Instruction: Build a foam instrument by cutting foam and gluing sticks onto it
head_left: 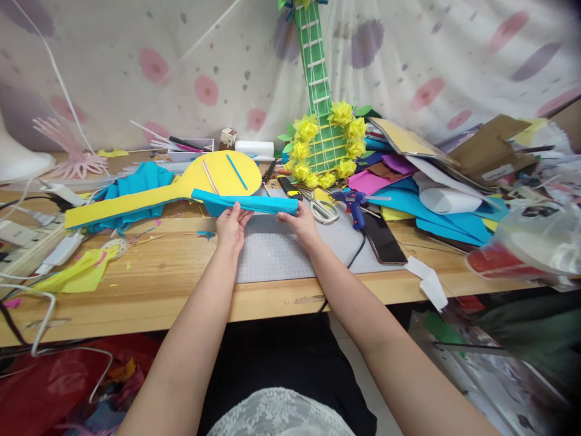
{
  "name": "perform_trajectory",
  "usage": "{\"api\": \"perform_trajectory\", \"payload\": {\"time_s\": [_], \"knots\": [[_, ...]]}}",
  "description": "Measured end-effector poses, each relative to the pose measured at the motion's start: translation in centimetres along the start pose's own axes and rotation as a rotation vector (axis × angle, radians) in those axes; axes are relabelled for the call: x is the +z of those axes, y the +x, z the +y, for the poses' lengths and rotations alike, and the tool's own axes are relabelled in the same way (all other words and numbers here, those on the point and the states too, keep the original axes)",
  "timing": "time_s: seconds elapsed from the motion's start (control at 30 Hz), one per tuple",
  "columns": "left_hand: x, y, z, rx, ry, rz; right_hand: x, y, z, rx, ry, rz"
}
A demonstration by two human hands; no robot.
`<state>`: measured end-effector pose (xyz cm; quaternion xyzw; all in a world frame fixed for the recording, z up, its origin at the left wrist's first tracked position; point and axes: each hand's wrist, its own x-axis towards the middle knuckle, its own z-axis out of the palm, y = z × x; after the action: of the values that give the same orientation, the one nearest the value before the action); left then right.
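Note:
Between my two hands stretches a folded strip of blue crepe paper [261,203], held level above the grey cutting mat [272,254]. My left hand [232,227] pinches it near the middle, thumb on top. At its right end my right hand [300,223] grips it between thumb and fingers. Just behind the strip lies a yellow paper guitar shape [190,175] with a long neck pointing left and two thin sticks, one pink and one blue, on its round body. Crumpled blue crepe paper [136,184] sits partly under that neck.
A green paper guitar [318,79] ringed with yellow flowers leans at the back. Right of the mat are scissors [324,211], a blue glue gun [355,206], a phone [384,236] and stacked coloured paper. A power strip [27,254] with cables lies left.

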<state>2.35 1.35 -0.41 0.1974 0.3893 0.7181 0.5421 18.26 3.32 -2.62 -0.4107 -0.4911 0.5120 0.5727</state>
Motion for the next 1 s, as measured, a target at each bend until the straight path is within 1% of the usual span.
{"api": "perform_trajectory", "payload": {"time_s": [0.23,0.4,0.6,0.8,0.87,0.93,1.0], "knots": [[0.0,0.0,0.0,-0.003,0.000,0.002,0.0,-0.1,0.0,0.015,0.001,-0.011],[-0.2,0.1,0.3,-0.037,0.015,-0.019,-0.3,0.0,0.0,0.013,-0.011,0.007],[-0.2,0.3,0.9,-0.020,0.012,0.064,-0.5,0.1,-0.1,0.005,-0.018,0.004],[-0.5,0.6,0.8,-0.025,-0.038,0.084,-0.3,0.1,0.0,0.011,-0.012,-0.010],[-0.5,0.6,0.9,-0.062,-0.059,0.064,-0.5,0.2,0.1,0.012,-0.021,-0.004],[-0.5,0.5,1.0,-0.118,-0.080,0.009,-0.6,0.2,0.0,0.017,-0.015,0.010],[-0.5,0.4,1.2,-0.123,-0.098,-0.005,-0.8,0.2,-0.1,0.026,0.011,0.030]]}}
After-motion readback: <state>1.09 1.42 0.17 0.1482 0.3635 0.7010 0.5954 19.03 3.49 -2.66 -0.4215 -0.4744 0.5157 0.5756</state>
